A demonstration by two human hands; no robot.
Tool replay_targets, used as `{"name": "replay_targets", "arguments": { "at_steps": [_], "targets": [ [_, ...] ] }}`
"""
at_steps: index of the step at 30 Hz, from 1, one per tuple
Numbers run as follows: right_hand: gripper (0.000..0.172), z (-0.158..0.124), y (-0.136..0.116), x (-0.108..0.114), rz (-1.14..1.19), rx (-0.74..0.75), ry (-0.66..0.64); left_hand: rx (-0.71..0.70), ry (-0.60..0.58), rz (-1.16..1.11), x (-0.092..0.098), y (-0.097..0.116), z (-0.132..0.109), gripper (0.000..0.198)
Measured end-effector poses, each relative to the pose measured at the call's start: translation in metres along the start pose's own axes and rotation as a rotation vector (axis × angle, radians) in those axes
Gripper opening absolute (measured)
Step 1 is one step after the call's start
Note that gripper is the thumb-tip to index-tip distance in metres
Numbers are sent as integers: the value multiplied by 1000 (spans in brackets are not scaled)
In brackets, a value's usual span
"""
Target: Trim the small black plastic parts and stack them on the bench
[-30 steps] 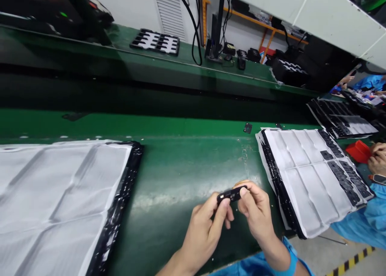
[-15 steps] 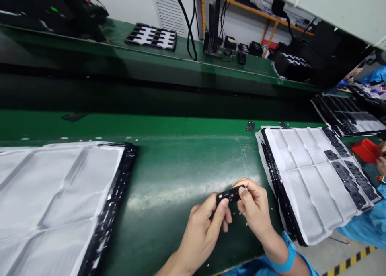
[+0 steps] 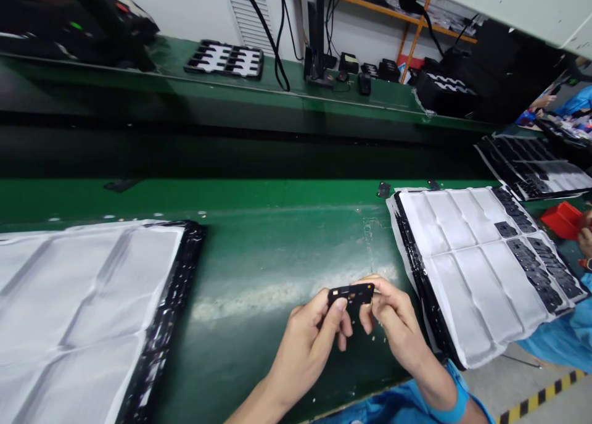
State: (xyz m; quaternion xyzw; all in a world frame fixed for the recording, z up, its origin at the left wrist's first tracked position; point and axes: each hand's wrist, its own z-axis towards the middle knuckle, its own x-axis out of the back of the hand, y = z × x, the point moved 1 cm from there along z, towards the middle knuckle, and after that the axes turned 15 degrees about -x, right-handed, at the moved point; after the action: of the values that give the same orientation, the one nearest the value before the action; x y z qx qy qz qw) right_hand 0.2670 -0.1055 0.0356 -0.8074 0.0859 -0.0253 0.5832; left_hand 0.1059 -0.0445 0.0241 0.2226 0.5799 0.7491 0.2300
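Note:
A small, flat black plastic part point(image 3: 351, 293) with light and gold-coloured spots is held up over the green bench. My left hand point(image 3: 319, 331) pinches its left end between thumb and fingers. My right hand point(image 3: 393, 319) is at the other end, its index finger along the far upper edge and its thumb by the right corner; the exact contact there is partly hidden. Tiny pale crumbs lie on the bench below my fingers. To the right is a white-lined tray point(image 3: 456, 257), with dark parts in its far-right compartments.
Another white-lined tray point(image 3: 92, 276) lies at the left. Two small dark pieces point(image 3: 383, 190) lie near the tray on the right. A black-and-white tray point(image 3: 225, 60) sits on the rear ledge. At the right edge, a co-worker's hand point(image 3: 585, 236) is by a red bin point(image 3: 562, 219).
The black part has turned so that its right end shows more. My right thumb has slid off its face, down and to the right. The view has shifted slightly.

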Motion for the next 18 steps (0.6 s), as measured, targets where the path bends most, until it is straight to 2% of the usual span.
{"name": "replay_targets", "arguments": {
  "at_steps": [2, 6, 10, 15, 18],
  "targets": [
    [31, -3, 0, 4, -23, -22, -23, 23, -13, -19, -1, 1, 0, 34],
    [27, -5, 3, 4, -95, -39, 87, 28, -82, -51, -3, 4, 2, 36],
    [25, -7, 0, 0, -167, 62, 128, 5, -94, 10, -1, 6, 7, 45],
    [22, -11, -6, 0, -332, 243, 178, 108, -46, -40, -3, 2, 10, 50],
    [23, -13, -7, 0, -385, 285, 162, 144, -25, -86, -5, -1, 11, 51]
  ]
}}
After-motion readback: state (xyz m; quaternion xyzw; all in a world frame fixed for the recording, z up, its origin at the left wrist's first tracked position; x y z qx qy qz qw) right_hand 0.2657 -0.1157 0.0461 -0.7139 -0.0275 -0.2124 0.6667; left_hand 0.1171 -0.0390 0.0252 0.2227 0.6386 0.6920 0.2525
